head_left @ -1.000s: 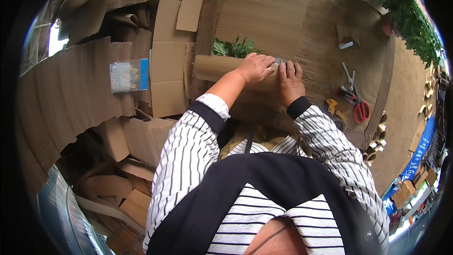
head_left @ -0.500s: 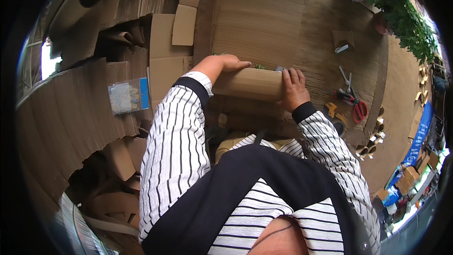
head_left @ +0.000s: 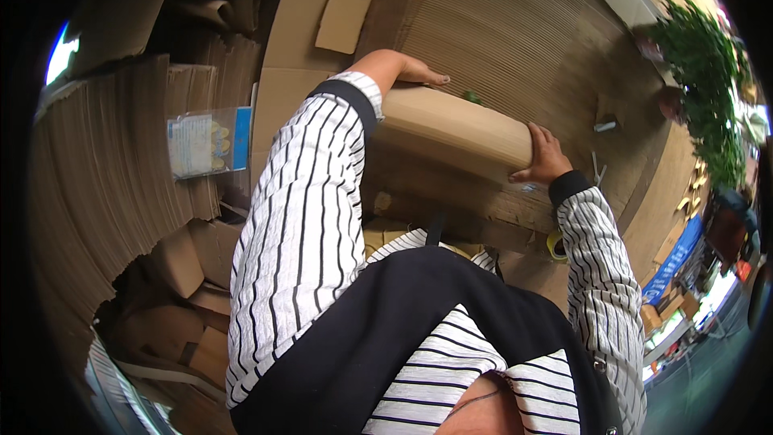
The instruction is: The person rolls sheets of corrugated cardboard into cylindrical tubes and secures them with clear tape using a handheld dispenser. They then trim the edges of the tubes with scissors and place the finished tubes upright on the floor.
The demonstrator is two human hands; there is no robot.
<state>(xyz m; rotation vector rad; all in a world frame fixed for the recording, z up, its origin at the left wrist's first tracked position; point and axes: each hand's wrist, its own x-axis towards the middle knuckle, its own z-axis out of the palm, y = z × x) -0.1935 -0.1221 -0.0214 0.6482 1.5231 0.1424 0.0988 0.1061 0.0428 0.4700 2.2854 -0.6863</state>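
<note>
Across the middle lies a roll of brown corrugated cardboard [head_left: 459, 125], its long side running from left to lower right. My left hand [head_left: 412, 71] curls over its far left side, fingers partly hidden behind it. At the right end my right hand [head_left: 545, 155] grips it, thumb on the near side and fingers over the top. A bit of green leaf [head_left: 473, 97] shows just beyond the roll's far edge; what lies inside the roll is hidden. Beyond it the wide corrugated sheet [head_left: 499, 16] spreads over the work surface.
Flattened cardboard [head_left: 97, 193] is stacked at left, with a clear plastic packet [head_left: 208, 143] against it. A leafy green bundle [head_left: 699, 72] lies at far right. A yellow tape roll [head_left: 556, 246] sits beside my right forearm. White strips [head_left: 599, 167] lie right of my hand.
The view has turned, so the roll now slants down to the right. My right hand has shifted to its right end, thumb now on the near side. The red-handled scissors have left sight.
</note>
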